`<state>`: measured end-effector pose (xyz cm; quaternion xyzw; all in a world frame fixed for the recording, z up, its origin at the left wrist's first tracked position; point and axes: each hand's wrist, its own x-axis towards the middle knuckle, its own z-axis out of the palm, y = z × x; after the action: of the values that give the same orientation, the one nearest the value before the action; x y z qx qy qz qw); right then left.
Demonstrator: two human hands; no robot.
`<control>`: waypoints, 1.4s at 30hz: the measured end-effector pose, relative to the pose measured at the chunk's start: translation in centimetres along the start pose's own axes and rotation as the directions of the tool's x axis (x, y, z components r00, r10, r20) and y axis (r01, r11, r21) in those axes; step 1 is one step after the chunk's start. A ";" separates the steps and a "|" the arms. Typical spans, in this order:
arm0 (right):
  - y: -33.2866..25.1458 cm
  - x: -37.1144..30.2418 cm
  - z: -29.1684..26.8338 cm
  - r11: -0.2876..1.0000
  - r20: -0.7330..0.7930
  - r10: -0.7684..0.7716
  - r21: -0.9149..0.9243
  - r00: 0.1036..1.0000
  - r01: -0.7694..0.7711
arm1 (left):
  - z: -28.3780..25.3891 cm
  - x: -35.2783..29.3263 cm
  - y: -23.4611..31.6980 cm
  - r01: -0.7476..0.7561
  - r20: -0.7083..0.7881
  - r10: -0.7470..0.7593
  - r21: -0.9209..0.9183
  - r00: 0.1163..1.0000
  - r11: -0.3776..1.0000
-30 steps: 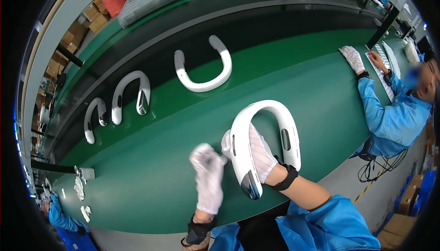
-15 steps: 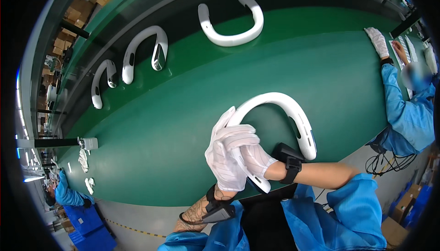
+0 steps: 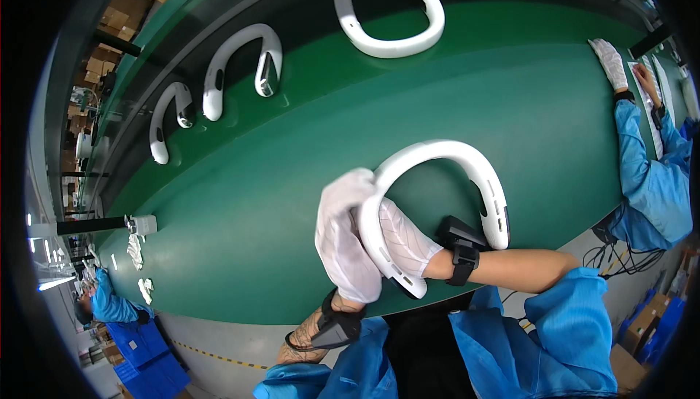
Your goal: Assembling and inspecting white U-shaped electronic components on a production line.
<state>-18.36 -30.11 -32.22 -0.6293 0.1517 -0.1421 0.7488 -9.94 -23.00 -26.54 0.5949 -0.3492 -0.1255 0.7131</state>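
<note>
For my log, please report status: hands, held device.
Right hand holding white device by left side. Left hand alongside, grip unclear. Three similar devices lie beyond.

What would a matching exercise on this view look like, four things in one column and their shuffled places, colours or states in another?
Things:
1. Tabletop
2. Nearest white U-shaped device
3. Farthest white U-shaped device
4. Crumpled white cloths

Places, colours or states:
A. Lying with its open end away from the person
B. Near the left end of the table
C. Green
D. In the gloved right hand, left hand beside it

Right pairs: 1-C, 2-D, 3-A, 4-B
</note>
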 end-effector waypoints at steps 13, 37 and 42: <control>-2.2 1.0 3.5 0.882 -0.006 0.383 0.300 0.924 -0.364 | -2.1 4.1 0.8 0.387 0.138 -0.375 -0.070 0.917 0.920; -18.0 6.1 9.4 0.913 0.092 0.122 0.381 0.988 -0.148 | -10.9 0.3 9.5 0.235 0.583 -0.255 0.112 0.771 0.966; -15.9 5.8 9.6 0.929 0.046 -0.133 -0.342 0.990 0.141 | -12.7 0.3 8.7 0.390 0.497 -0.308 -0.067 0.811 0.918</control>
<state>-9.50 -26.45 -15.23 -0.7610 0.1215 -0.1583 0.6172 -3.58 -11.20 -18.90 0.5383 -0.3864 -0.4255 0.6163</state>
